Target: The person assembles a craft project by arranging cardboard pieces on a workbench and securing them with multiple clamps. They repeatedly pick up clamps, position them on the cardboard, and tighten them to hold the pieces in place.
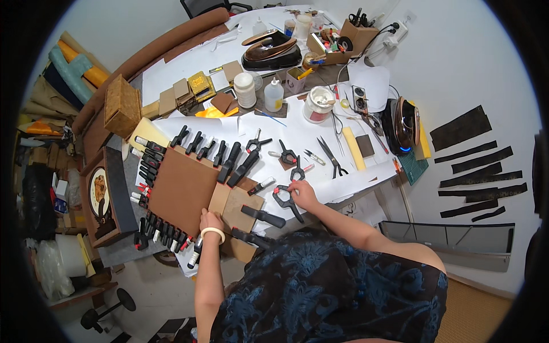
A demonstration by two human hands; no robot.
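A flat brown leather-like panel (pixel 186 180) lies at the table's near left, with several black spring clamps (pixel 231 160) biting along its upper, left and lower edges. My left hand (pixel 211 220), with a pale bangle at the wrist, has its fingers curled on the panel's lower right edge. My right hand (pixel 303 194) grips a loose black spring clamp with red tips (pixel 283 197), to the right of the panel. Between my hands is a tan board (pixel 235 210) with a few more clamps on it. Two other loose clamps (pixel 289 153) lie just beyond my right hand.
Beyond stand a white tub (pixel 319 104), a squeeze bottle (pixel 274 95), a white jar (pixel 245 90) and an iron (pixel 271 51). Black scissors (pixel 331 157) and a yellow strip (pixel 353 148) lie at right, near another iron (pixel 404 127). An open drawer (pixel 111 194) stands left.
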